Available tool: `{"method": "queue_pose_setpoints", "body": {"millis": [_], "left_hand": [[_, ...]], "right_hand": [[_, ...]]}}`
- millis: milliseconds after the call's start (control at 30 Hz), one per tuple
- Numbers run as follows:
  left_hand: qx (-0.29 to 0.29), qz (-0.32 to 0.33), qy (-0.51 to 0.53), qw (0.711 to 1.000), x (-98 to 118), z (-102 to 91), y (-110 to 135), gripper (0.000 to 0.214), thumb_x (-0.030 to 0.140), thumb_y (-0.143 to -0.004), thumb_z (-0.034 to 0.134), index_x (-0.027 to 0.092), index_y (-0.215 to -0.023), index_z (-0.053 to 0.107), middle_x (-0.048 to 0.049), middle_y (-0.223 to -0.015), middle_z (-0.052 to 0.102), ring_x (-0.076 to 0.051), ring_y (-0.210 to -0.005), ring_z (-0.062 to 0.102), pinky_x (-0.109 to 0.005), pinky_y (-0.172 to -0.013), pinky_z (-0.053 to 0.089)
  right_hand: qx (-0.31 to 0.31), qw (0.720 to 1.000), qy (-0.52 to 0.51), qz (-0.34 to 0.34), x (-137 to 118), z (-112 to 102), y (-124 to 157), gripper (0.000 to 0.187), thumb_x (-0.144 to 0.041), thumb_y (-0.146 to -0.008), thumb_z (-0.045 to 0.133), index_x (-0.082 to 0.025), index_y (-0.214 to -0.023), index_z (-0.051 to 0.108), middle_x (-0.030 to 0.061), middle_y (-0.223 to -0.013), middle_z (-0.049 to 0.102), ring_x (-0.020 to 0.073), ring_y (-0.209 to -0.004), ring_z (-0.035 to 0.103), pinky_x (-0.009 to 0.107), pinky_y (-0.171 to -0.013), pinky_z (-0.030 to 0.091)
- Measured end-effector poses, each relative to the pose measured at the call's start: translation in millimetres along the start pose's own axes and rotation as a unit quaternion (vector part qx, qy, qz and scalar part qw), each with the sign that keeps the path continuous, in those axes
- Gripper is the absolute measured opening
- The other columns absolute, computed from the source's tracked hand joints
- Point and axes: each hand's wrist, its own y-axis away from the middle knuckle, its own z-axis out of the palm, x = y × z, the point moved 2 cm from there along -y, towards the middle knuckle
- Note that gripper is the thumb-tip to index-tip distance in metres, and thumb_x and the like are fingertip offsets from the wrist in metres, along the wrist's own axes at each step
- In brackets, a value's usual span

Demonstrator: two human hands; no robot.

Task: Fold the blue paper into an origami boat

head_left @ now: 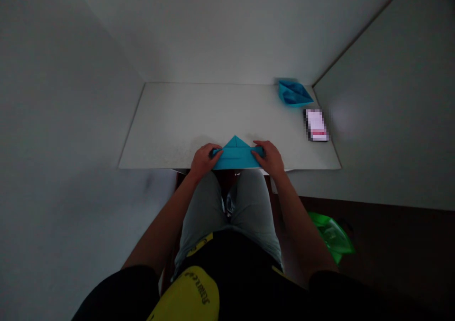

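Both forearms reach forward from the lap, converging on the near edge of the white rectangular table (170, 117). Left hand (203, 160) palm down, knuckles up, fingers (213, 151) curled together and pinched on the left corner of the blue folded paper hat-shape (236, 154). Right hand (269, 157) mirrors it, fingers (259, 149) bent and clamped on the right corner. Paper lies flat at the table's near edge, centred between the hands, triangular peak pointing away from the person, a folded band along its base. Far right corner of the table: a finished blue paper boat (293, 93), well apart from the hands. Just in front of it, a small white blurred phone-like rectangle (316, 125) lies flat. Green plastic bag (332, 236) on the dark floor to the right of the person's right forearm.
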Motion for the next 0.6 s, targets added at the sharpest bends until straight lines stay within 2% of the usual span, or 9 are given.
{"method": "queue_pose_setpoints", "body": {"millis": [100,200,300,400,433,500,533,600], "left_hand": [[0.013,0.009,-0.028,0.999,-0.5,2.1,-1.4,0.016,0.030,-0.103,0.070,0.021,-0.114,0.077,-0.0090,-0.108,0.079,-0.026,-0.104,0.074,-0.044,-0.102,0.059],[0.025,0.020,-0.060,0.998,-0.2,3.0,-2.8,0.017,0.027,-0.103,0.069,0.021,-0.115,0.079,-0.0105,-0.113,0.075,-0.027,-0.109,0.071,-0.045,-0.104,0.058],[0.028,0.044,-0.084,0.995,2.0,1.3,-1.4,0.021,0.024,-0.106,0.062,0.023,-0.115,0.081,-0.0120,-0.126,0.076,-0.028,-0.121,0.068,-0.048,-0.110,0.056],[-0.054,0.117,-0.094,0.987,6.7,-1.0,5.3,0.029,0.027,-0.109,0.059,0.027,-0.130,0.079,-0.0099,-0.141,0.076,-0.029,-0.138,0.066,-0.052,-0.119,0.051],[-0.091,0.145,-0.097,0.980,8.2,-1.8,8.9,0.033,0.033,-0.107,0.064,0.027,-0.138,0.076,-0.0098,-0.149,0.073,-0.030,-0.145,0.063,-0.054,-0.124,0.047],[-0.141,0.181,-0.110,0.967,10.2,-3.8,16.9,0.057,0.047,-0.100,0.077,0.026,-0.152,0.069,-0.0105,-0.161,0.066,-0.034,-0.157,0.053,-0.058,-0.132,0.038],[-0.149,0.186,-0.119,0.964,10.5,-4.7,20.9,0.064,0.048,-0.096,0.081,0.026,-0.155,0.066,-0.0103,-0.164,0.064,-0.036,-0.160,0.049,-0.060,-0.134,0.034],[-0.141,0.178,-0.132,0.965,10.5,-5.6,28.4,0.061,0.041,-0.096,0.082,0.029,-0.154,0.068,-0.0079,-0.163,0.065,-0.037,-0.162,0.048,-0.062,-0.135,0.031]], "right_hand": [[0.004,0.999,0.026,-0.043,-1.3,-0.1,0.3,0.032,-0.044,-0.110,0.059,-0.029,-0.131,0.079,0.0145,-0.132,0.071,0.0343,-0.121,0.066,0.055,-0.106,0.056],[-0.019,0.995,0.066,-0.073,-2.7,-0.9,1.7,0.030,-0.041,-0.111,0.057,-0.030,-0.122,0.082,0.0128,-0.134,0.074,0.0340,-0.121,0.065,0.057,-0.106,0.051],[-0.046,0.990,0.097,-0.091,-4.2,-2.1,4.0,0.033,-0.045,-0.113,0.055,-0.031,-0.128,0.081,0.0094,-0.138,0.077,0.0349,-0.133,0.063,0.058,-0.112,0.043],[-0.098,0.980,0.105,-0.137,-4.7,-3.8,7.9,0.051,-0.060,-0.110,0.059,-0.028,-0.148,0.071,0.0116,-0.150,0.073,0.0358,-0.139,0.062,0.057,-0.115,0.039],[-0.118,0.975,0.105,-0.154,-4.1,-4.6,9.5,0.063,-0.066,-0.106,0.063,-0.026,-0.155,0.066,0.0136,-0.154,0.070,0.0368,-0.140,0.062,0.056,-0.116,0.038],[-0.150,0.967,0.110,-0.174,-1.7,-6.4,12.8,0.083,-0.073,-0.099,0.070,-0.023,-0.164,0.057,0.0168,-0.162,0.064,0.0389,-0.142,0.060,0.056,-0.116,0.038],[-0.160,0.965,0.113,-0.176,-0.2,-7.3,14.3,0.085,-0.072,-0.098,0.072,-0.023,-0.166,0.056,0.0173,-0.163,0.063,0.0393,-0.143,0.060,0.055,-0.115,0.038],[-0.172,0.963,0.113,-0.172,1.8,-8.7,17.7,0.075,-0.063,-0.101,0.072,-0.024,-0.164,0.058,0.0165,-0.161,0.065,0.0386,-0.142,0.060,0.054,-0.111,0.040]]}}
